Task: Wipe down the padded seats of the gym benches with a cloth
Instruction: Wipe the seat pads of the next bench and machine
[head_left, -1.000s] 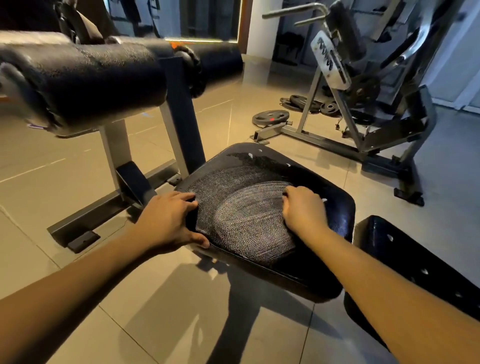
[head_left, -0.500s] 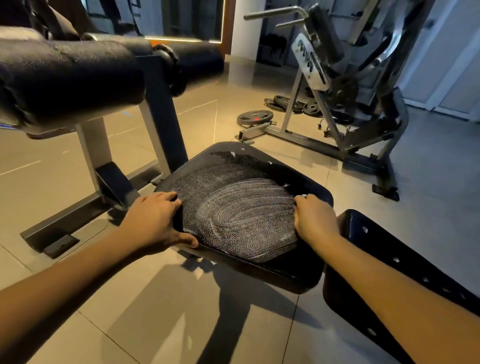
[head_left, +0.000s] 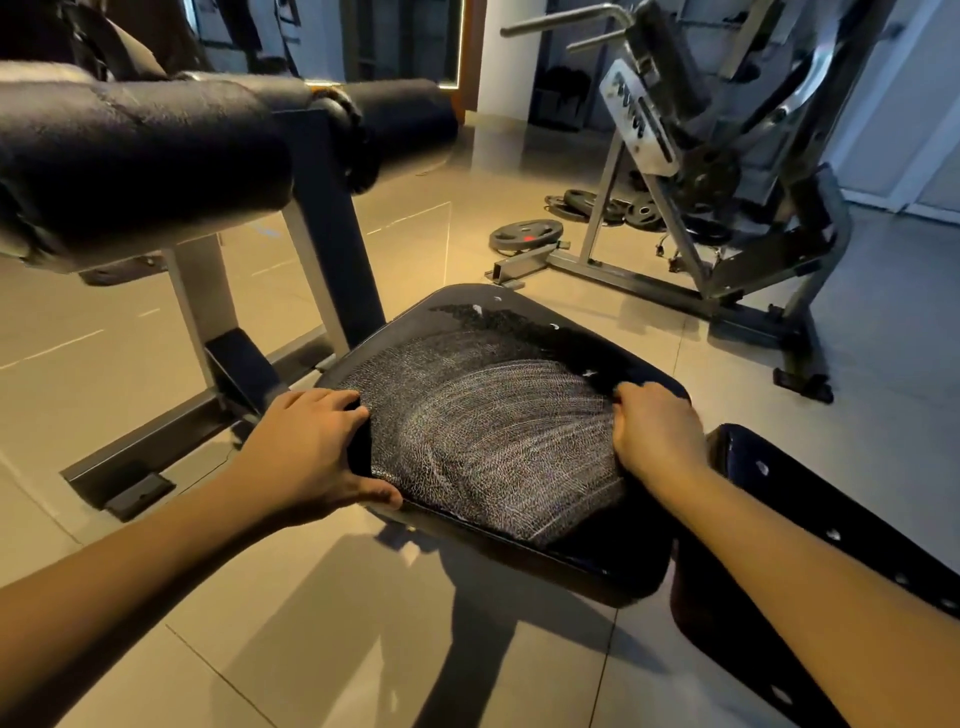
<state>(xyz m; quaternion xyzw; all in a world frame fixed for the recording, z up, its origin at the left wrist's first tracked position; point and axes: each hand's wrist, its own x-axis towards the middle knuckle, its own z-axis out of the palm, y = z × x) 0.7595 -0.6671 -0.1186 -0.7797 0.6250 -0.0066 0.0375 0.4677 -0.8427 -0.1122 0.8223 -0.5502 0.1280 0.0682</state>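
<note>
A black padded seat (head_left: 483, 426) sits low in the middle of the view, its top worn grey and marked with curved wipe streaks. My left hand (head_left: 311, 447) grips the seat's left edge, fingers on top and thumb at the front rim. My right hand (head_left: 657, 436) rests knuckles-up on the seat's right edge. Its fingers are curled over what seems to be a dark cloth, almost wholly hidden beneath the hand.
A second black pad (head_left: 831, 525) with holes lies just right of the seat. A thick roller pad (head_left: 130, 156) on a steel upright (head_left: 337, 249) stands at the left. A plate-loaded machine (head_left: 727, 182) and weight plates (head_left: 527, 234) are behind, on the tiled floor.
My right hand has slid from the middle of the seat to its right edge, leaving longer streaks. My left hand has kept its hold on the left edge.
</note>
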